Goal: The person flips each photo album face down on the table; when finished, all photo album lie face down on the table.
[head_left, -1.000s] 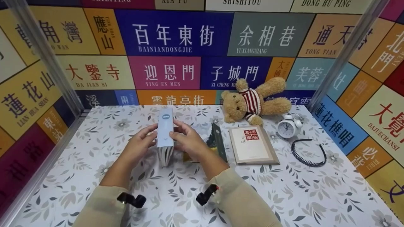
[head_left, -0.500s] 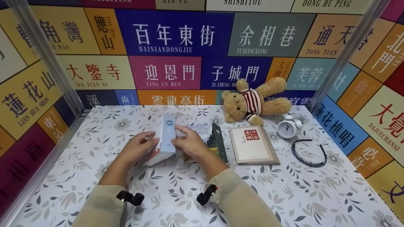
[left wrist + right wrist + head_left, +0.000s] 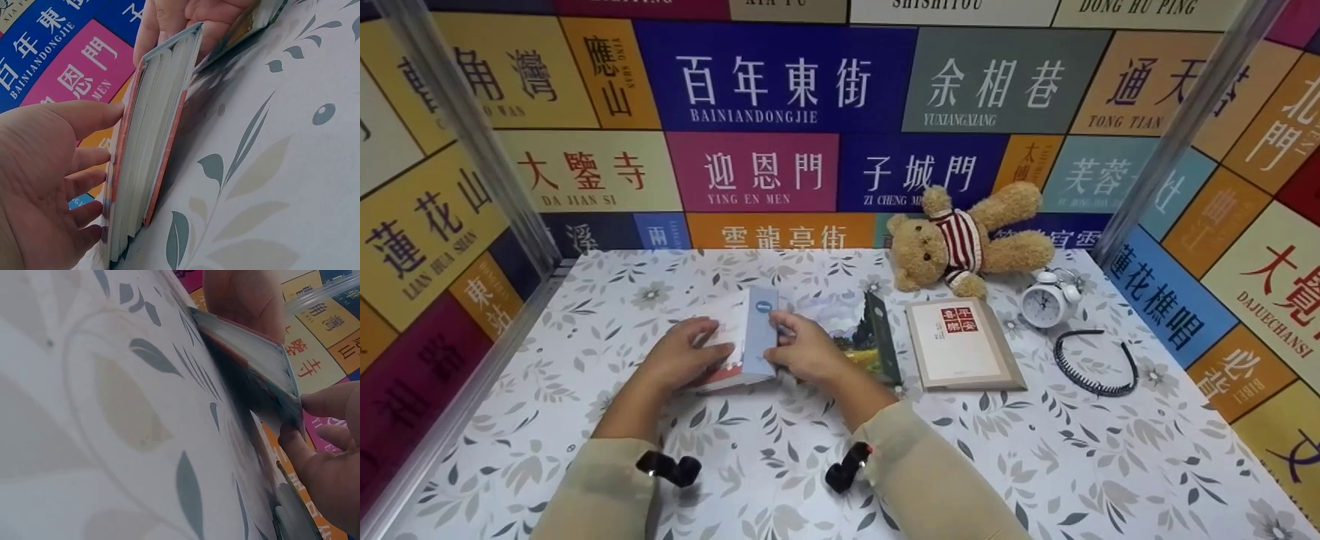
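A thick book [image 3: 760,339] with a pale blue spine and a red-and-white cover is tilted low over the table between both hands. My right hand [image 3: 810,349] pinches it at the spine, thumb on one side and fingers on the other. My left hand [image 3: 679,356] touches the front cover with extended thumb and fingertips, plain in the left wrist view, where the page edges [image 3: 149,129] face the camera. Just right of the right hand lies another book [image 3: 870,330] with a landscape painting on its cover and a dark spine, partly hidden by that hand.
Farther right lies a beige book [image 3: 960,352] with red square lettering. Behind it a teddy bear [image 3: 952,247] in a striped sweater lies against the wall. A white alarm clock [image 3: 1042,304] and a black toothed headband [image 3: 1099,375] are at the right. Printed panels enclose the floral-covered table [image 3: 765,465].
The book has turned from spine-up to tilted, its front cover now facing up and left, and it has come lower. The right hand moved slightly down with the spine, uncovering more of the painted book.
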Demonstrator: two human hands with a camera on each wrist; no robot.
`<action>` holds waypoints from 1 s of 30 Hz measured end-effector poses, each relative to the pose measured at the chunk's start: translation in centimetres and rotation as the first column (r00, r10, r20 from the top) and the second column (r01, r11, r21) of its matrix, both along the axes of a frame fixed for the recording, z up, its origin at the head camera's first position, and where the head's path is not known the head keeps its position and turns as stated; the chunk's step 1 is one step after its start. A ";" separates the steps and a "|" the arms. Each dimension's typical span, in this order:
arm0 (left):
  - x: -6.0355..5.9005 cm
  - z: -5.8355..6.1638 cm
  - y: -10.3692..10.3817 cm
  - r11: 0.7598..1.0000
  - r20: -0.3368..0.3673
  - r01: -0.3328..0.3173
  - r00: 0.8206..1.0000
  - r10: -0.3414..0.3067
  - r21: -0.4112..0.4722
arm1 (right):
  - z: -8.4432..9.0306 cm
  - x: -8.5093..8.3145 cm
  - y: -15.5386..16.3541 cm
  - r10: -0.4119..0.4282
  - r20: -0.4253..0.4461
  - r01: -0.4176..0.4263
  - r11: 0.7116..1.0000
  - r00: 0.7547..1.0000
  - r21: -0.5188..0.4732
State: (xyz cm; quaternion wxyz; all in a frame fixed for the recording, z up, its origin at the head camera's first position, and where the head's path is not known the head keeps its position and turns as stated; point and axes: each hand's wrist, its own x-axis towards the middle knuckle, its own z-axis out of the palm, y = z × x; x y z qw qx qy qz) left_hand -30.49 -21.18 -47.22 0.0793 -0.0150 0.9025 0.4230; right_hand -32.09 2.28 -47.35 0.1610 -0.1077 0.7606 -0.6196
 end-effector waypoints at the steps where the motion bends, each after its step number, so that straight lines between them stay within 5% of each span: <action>1: 0.0 0.0 0.0 1.000 -0.001 0.001 1.000 -0.001 -0.012 | -0.1 0.0 0.0 0.001 0.002 -0.001 1.000 1.000 -0.002; 8: 0.4 0.5 0.1 0.999 0.013 -0.007 1.000 0.008 -0.052 | -0.2 0.1 -0.1 0.009 0.076 -0.006 0.999 0.997 -0.048; 19: 0.0 0.6 0.4 0.994 0.025 -0.036 0.999 0.039 -0.101 | 0.2 -0.2 0.2 0.005 0.016 -0.005 1.000 1.000 0.027; 30: -0.8 1.0 0.6 0.994 0.114 -0.080 0.989 0.089 -0.081 | 1.7 0.4 0.0 0.010 0.021 -0.010 1.000 1.000 -0.029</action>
